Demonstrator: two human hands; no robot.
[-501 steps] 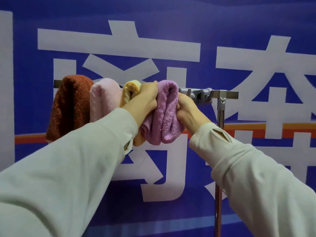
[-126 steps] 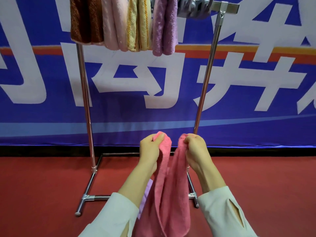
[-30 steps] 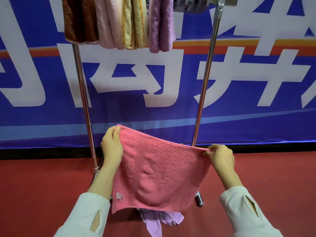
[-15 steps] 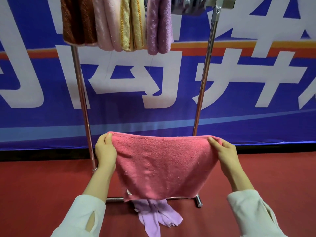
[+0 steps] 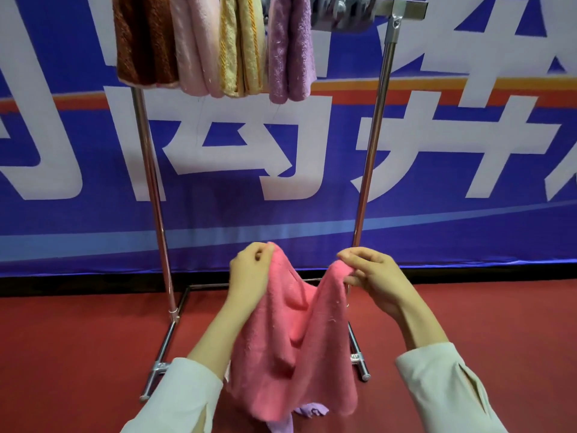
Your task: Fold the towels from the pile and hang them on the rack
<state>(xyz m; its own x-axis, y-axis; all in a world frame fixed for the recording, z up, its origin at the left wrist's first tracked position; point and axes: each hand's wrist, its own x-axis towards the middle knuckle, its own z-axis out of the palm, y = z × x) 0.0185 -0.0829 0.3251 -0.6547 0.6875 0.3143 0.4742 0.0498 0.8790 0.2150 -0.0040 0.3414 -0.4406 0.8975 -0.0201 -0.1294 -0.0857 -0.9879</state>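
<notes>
Now each grip is pinching a top corner of the pink towel [image 5: 293, 345]: the left hand [image 5: 249, 276] is clenching its corner between thumb and fingers, and the right hand [image 5: 371, 276] is grasping the other corner the same way, the two hands standing near each other. Between them the towel is sagging into a deep fold and hanging down in front of the person, low before the rack [image 5: 371, 145]. Beneath its lower edge a bit of lilac cloth [image 5: 309, 412] is showing on the red floor [image 5: 71, 354]. Pale sleeves [image 5: 443, 392] are covering both forearms. Above, on the rack's top bar, four folded towels are hanging side by side: a brown towel [image 5: 143, 42], a pale pink towel [image 5: 196, 48], a yellow towel [image 5: 240, 48] and a purple towel [image 5: 290, 51]. Behind the rack a blue banner [image 5: 468, 214] with large white characters is filling the wall.
</notes>
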